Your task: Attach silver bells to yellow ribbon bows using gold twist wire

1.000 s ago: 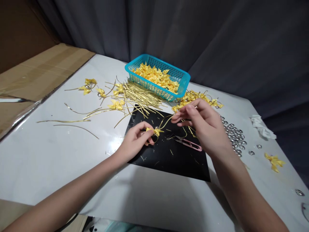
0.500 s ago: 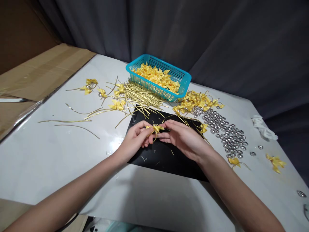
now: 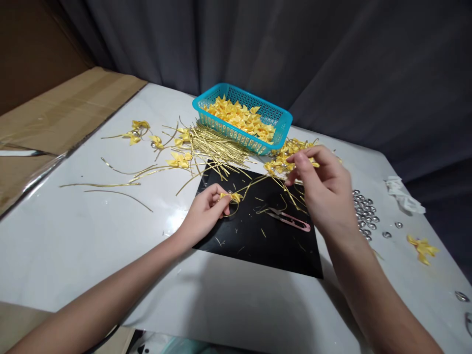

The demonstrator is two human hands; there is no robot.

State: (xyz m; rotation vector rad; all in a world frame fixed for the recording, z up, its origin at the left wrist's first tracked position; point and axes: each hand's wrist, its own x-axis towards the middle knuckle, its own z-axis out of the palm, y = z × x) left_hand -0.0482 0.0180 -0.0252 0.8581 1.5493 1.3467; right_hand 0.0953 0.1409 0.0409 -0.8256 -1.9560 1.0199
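My left hand point(image 3: 212, 204) is closed in a pinch on a small yellow ribbon bow point(image 3: 236, 197) above the black mat point(image 3: 221, 236). A loop of gold cord hangs below the bow. From the bow, a gold cord point(image 3: 254, 182) runs up to the right toward my right hand point(image 3: 324, 187), whose thumb and forefinger are pinched together at its far end. The exact grip point is hard to see. Pink-handled thread snips point(image 3: 295, 223) lie on the mat between the hands, among cord scraps.
A teal basket point(image 3: 287, 128) of yellow ribbon pieces stands at the back. Cut gold cords point(image 3: 217, 147) lie before it. Finished-looking yellow bows point(image 3: 291, 150) are heaped to its right, with silver beads point(image 3: 365, 214) partly behind my right hand. Cardboard point(image 3: 73, 108) borders the left.
My right hand has moved away from the bow, up and to the right, drawing the cord out. The snips have come into view. My left hand stays nearly in place.
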